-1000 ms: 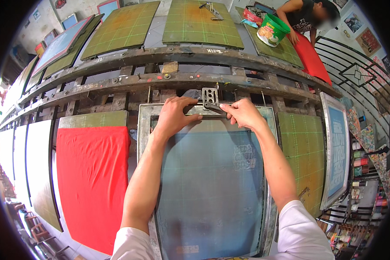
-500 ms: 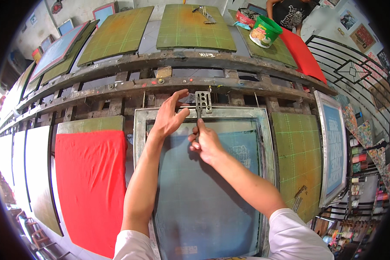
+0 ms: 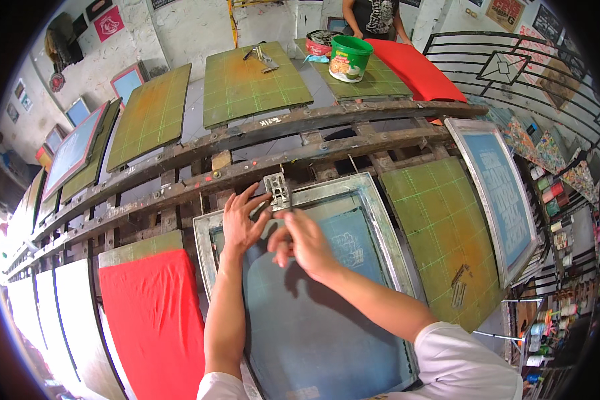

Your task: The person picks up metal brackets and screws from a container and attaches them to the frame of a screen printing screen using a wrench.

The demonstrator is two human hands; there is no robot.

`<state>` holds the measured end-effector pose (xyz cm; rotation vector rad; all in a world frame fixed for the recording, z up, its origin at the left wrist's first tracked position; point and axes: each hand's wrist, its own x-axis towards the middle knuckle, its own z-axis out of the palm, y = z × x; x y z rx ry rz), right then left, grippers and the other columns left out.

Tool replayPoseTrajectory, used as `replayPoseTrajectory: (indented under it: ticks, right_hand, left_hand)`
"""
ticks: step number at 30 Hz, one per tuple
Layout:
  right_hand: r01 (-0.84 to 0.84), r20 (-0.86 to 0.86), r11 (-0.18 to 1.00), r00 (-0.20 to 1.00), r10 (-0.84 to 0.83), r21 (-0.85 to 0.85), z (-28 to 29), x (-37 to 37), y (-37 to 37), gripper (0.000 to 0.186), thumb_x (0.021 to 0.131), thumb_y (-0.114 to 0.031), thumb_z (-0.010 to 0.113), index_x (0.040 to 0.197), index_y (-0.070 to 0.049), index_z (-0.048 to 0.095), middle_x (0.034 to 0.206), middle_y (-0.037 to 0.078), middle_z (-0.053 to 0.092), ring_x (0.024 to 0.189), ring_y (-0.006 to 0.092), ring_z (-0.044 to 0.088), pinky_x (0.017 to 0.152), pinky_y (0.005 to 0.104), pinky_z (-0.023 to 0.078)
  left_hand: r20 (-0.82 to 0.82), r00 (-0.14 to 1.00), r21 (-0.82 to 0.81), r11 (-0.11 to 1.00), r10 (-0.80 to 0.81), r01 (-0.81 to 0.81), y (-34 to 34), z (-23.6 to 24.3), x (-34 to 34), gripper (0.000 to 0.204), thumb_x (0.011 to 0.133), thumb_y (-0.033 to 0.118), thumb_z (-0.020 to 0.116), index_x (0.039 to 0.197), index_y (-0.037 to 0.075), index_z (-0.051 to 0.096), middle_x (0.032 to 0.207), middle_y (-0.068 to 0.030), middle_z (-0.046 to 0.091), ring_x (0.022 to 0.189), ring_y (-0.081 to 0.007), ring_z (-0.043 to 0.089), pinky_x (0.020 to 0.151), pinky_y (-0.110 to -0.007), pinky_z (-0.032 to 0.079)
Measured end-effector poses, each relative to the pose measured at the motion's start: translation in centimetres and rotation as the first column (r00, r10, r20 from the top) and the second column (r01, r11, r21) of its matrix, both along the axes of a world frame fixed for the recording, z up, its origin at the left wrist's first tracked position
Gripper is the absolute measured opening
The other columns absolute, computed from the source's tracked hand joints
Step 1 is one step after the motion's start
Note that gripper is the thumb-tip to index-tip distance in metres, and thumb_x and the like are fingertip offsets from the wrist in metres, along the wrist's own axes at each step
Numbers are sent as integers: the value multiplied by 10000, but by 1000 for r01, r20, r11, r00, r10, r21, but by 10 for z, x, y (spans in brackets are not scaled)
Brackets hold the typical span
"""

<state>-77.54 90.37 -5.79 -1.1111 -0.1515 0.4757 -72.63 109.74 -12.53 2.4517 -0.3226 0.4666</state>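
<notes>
A screen-printing frame (image 3: pixel 387 233) with a metal rim and bluish mesh lies in front of me, its far edge against the dark rail. A perforated metal bracket (image 3: pixel 276 191) sits at that far edge. Just left of the bracket is my left hand (image 3: pixel 241 225), fingers spread, fingertips close to its side; whether they touch it I cannot tell. My right hand (image 3: pixel 305 248) is closed over the mesh, just below the bracket. From its fingers a short dark wrench (image 3: pixel 290 205) reaches up to the bracket's lower end; most of it is hidden in the hand and blurred.
Red fabric (image 3: pixel 155 313) covers a board on the left. A green gridded board (image 3: pixel 440 220) with small metal pieces lies right, beside a leaning screen frame (image 3: pixel 452 133). Across the rails (image 3: pixel 247 137) are more boards, a green bucket (image 3: pixel 351 59) and another person (image 3: pixel 379 20).
The view has tilted and shifted, showing more of the back wall. My right hand has turned around the wrench, its fingers looser and blurred. My left hand stays beside the bracket.
</notes>
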Motion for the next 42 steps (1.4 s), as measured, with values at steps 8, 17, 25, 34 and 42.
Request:
replayPoseTrajectory:
  ticks: [8,17,25,34,42]
  right_hand:
    - [707,665,137,703,-252,-694,-33,-18,-214,338,1077,-299,523,1115,-31,725,976,186,699,895,303,671,806,404,506]
    - [637,642,-145,684,-346,-757,-89,-30,-357,296,922,-249,760,1099,-13,740,807,115,688,720,244,648,682,398,510]
    - [671,706,-235,698,-122,-704,-40,-57,-275,482,948,-319,723,1347,-68,623,1286,214,536,1200,383,554,1002,481,477]
    - [467,457,-81,882,118,-881,-48,-171,-218,757,1005,-393,619,1586,-28,301,1394,285,491,1259,449,527,1011,517,485]
    - [456,443,-84,886,136,-886,-59,-184,-244,684,1065,-396,483,1638,-133,218,1290,302,550,1129,483,606,933,516,529]
  left_hand:
    - [29,994,88,991,103,-105,-20,7,-13,553,856,479,782,1300,156,718,1438,-115,603,1310,-297,570,1214,-527,265]
    - [8,994,68,992,107,-107,-29,5,-7,555,850,548,760,1273,192,720,1394,-114,636,1293,-288,583,1202,-514,293]
    - [-8,995,333,938,103,-95,-17,-5,-32,866,837,561,765,1540,146,477,1608,-196,394,1527,-343,299,1252,-547,160]
    - [-230,942,-300,903,245,-308,-28,56,-252,415,913,208,741,1276,15,695,1477,-222,554,1335,-355,567,1206,-494,328]
    - [-515,712,-324,661,477,-677,-44,34,-432,528,939,161,726,1422,8,577,1402,-195,617,1254,-284,614,972,-365,500]
